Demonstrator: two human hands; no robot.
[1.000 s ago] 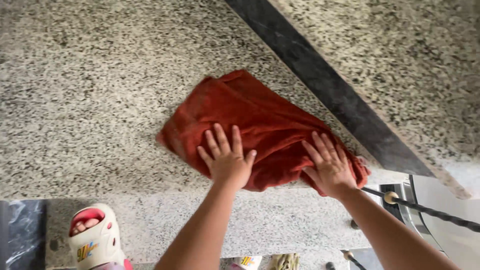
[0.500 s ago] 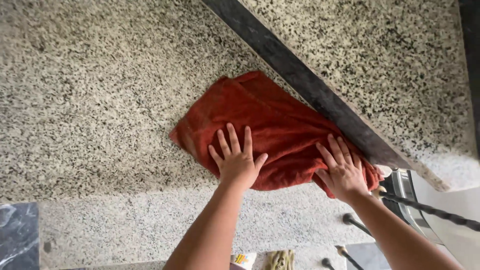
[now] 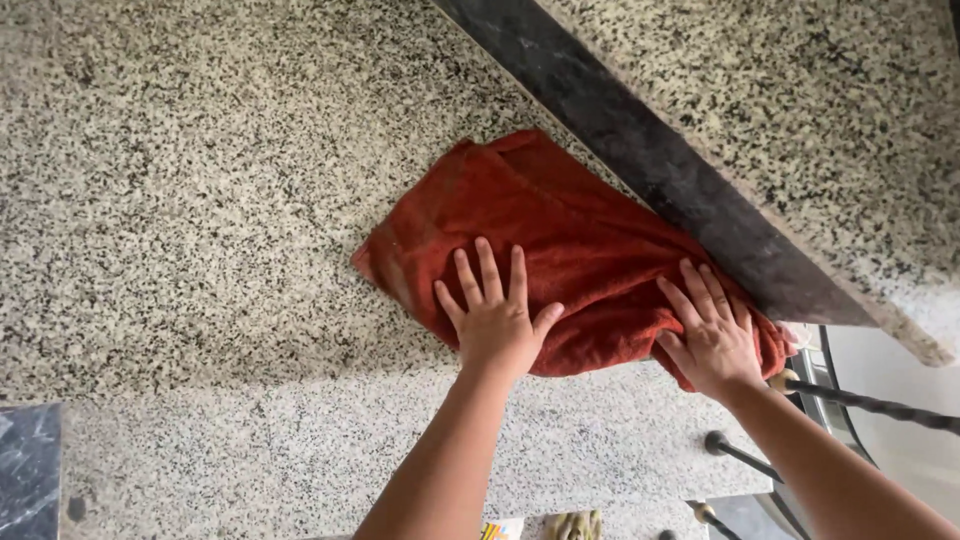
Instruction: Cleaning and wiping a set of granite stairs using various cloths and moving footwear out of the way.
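Cloth (image 3: 560, 235): rust-red towel, rumpled and loosely folded, lying on a speckled granite stair tread (image 3: 190, 190). Its far edge runs along the dark stone riser (image 3: 650, 150) of the next step up, touching or just short of it; can't tell which. Near edge sits close to the tread's front lip.

Biggest surface is the tread, grey-beige granite with black flecks, filling the left and centre. Upper step (image 3: 800, 110), same granite, crosses the top right at a diagonal above the riser. Lower step (image 3: 300, 450), paler granite, runs along the bottom. Dark marble slab (image 3: 25, 470) shows in the bottom left corner.

Cloth is bunched thicker at the right end, flatter toward the left corner.

Left hand (image 3: 495, 320): flat on the cloth's near edge, palm down, fingers spread and extended, thumb out to the right. Not gripping, pressing on top. Forearm comes up from the bottom centre.

Right hand (image 3: 715, 335): flat on the cloth's right end, palm down, fingers together and pointing up-left, close to the riser. Also no grasp, just resting on the fabric.

Hands are well apart, both on the cloth's near half.

Dark twisted metal railing bars (image 3: 880, 405) at the bottom right, just beside the right wrist. Small yellow-and-white object (image 3: 500, 527) at the bottom edge, mostly cut off, can't identify.
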